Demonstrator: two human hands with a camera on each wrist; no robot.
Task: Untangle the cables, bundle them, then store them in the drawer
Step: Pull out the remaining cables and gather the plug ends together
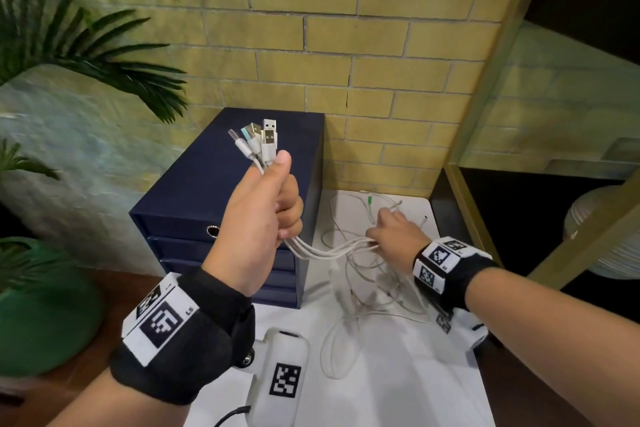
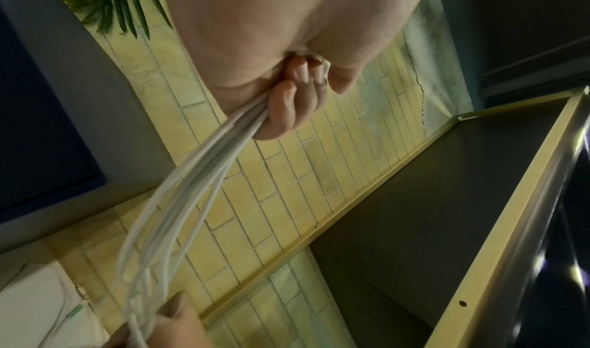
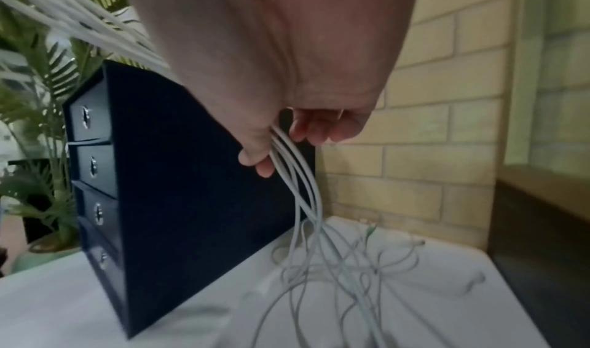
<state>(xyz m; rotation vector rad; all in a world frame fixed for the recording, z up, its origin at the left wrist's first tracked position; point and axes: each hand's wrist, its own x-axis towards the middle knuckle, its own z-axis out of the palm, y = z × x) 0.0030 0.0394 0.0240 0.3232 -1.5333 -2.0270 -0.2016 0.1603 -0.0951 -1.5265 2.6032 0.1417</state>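
Observation:
My left hand (image 1: 273, 198) is raised and grips several white cables (image 1: 322, 251) near their USB plugs (image 1: 261, 139), which stick up above the fist. The strands sag to my right hand (image 1: 388, 236), whose fingers curl round them lower and to the right. Below that hand the cables (image 3: 319, 252) hang down into a loose tangle on the white table (image 1: 398, 374). In the left wrist view the cables (image 2: 204, 166) leave the fist and run down to the right hand (image 2: 179, 320). The dark blue drawer unit (image 1: 214, 191) stands at the left with all its drawers (image 3: 96, 166) closed.
A yellow brick wall (image 1: 346, 45) backs the table. Palm fronds (image 1: 86, 45) and a green pot (image 1: 45, 308) are at the left. A gold-framed shelf unit (image 1: 485, 114) stands to the right. A white tagged device (image 1: 280, 381) lies near the front edge.

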